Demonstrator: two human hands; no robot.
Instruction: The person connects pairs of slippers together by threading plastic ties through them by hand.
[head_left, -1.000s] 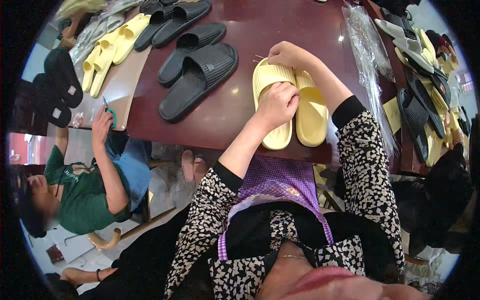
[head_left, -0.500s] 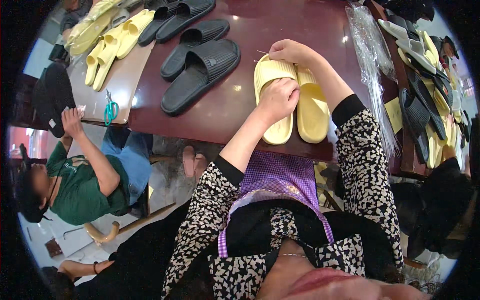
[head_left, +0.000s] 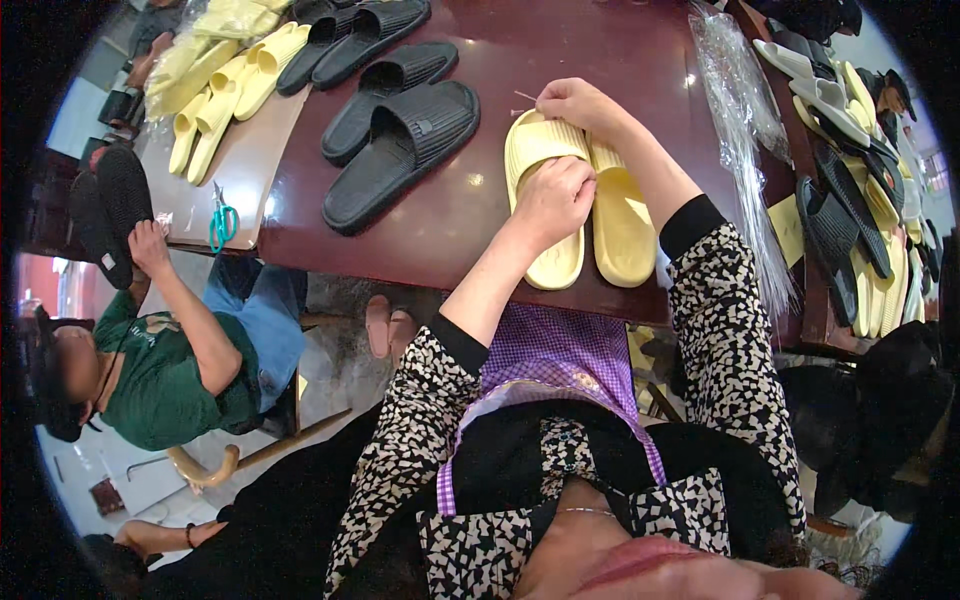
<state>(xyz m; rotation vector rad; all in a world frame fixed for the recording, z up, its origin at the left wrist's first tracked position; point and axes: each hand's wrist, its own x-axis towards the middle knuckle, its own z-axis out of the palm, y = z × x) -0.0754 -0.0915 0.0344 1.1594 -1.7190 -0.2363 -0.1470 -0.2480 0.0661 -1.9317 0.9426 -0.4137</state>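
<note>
A pair of pale yellow slide slippers lies side by side on the dark red table, toes pointing away from me. My left hand (head_left: 556,200) is closed at the strap opening of the left yellow slipper (head_left: 553,262), its fingertips partly hidden under the ribbed strap. Over the toe end, my right hand (head_left: 580,104) is pinched shut. Thin pale strands (head_left: 523,97) stick out beside its fingertips; what exactly the pinch holds is too small to make out. The right yellow slipper (head_left: 624,225) sits under my right wrist, which covers part of its strap.
Black slippers (head_left: 405,150) lie left of the yellow pair. Clear plastic bags (head_left: 740,110) hang along the table's right side, beside a pile of mixed slippers (head_left: 850,200). Teal-handled scissors (head_left: 222,225) rest at the left edge, near a co-worker (head_left: 180,350) holding black slippers.
My hands stay at the left yellow slipper, which has shifted very slightly left. More of the thin strands shows by my right fingertips. The co-worker's black slippers have turned, showing both.
</note>
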